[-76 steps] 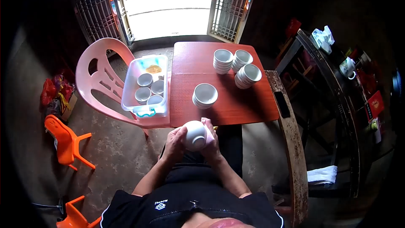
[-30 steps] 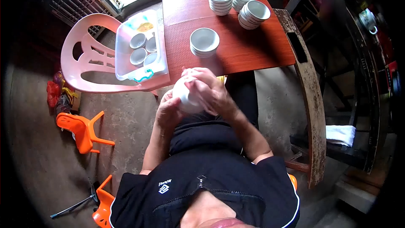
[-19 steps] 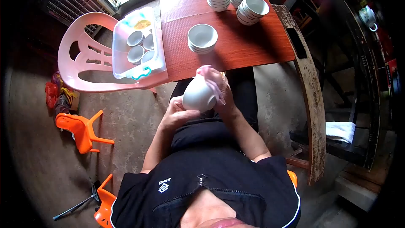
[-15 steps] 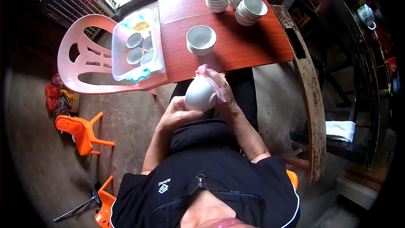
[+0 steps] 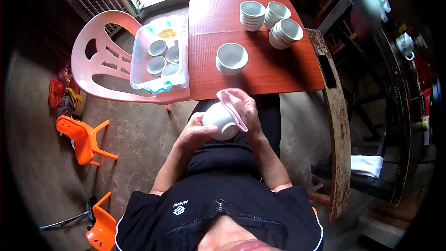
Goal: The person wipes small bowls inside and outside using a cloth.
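A white bowl (image 5: 215,120) is tilted in front of my waist, its foot ring turned toward me. My left hand (image 5: 195,131) grips it from the left, thumb across the outer wall. In my right hand (image 5: 247,111) is a pink cloth (image 5: 233,110), pressed against the bowl's right side. Just beyond the hands, a short stack of white bowls (image 5: 232,58) stands on the red table (image 5: 204,32). Farther back on the table are three taller bowl stacks, one of them the left rear stack (image 5: 252,16).
A clear plastic box (image 5: 141,78) with several bowls rests on a pink chair (image 5: 86,81) left of the table. A worn wooden bench (image 5: 341,158) runs along the right. Orange chairs, one an orange chair (image 5: 83,142), stand on the floor at left.
The bowl has turned in my left hand, so its foot ring now shows more. The cloth in my right hand has shifted along the outer wall. The camera view has tilted slightly.
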A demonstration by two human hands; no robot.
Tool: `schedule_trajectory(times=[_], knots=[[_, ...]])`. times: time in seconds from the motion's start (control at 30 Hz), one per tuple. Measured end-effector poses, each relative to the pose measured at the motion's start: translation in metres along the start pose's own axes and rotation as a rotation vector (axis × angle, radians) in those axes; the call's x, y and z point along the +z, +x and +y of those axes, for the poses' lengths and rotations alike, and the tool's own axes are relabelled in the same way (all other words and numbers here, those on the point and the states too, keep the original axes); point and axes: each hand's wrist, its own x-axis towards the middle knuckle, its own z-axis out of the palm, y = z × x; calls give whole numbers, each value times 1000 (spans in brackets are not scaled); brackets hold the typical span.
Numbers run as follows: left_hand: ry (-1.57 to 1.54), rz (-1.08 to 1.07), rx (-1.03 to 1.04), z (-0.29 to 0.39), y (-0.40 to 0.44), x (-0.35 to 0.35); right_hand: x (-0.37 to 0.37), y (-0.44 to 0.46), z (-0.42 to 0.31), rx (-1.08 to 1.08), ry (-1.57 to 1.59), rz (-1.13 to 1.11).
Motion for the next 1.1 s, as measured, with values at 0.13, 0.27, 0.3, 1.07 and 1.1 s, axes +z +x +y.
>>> schedule_trajectory(times=[0.13,0.27,0.3,1.07,1.1], knots=[[-73,-80,48,-6,5,4,10,3,-39,-652,-678,-387],[-368,-116,161,-4,1,1,14,2,-44,-728,-766,-568],[-481,-105,182,-4,-1,0,20,-2,-45,-813,-646,-521],[163,16,214,1,-2,-2,-7,-4,43,-626,-562,53],[233,17,163,1,-4,-5,-14,-1,29,-299,-181,-90]])
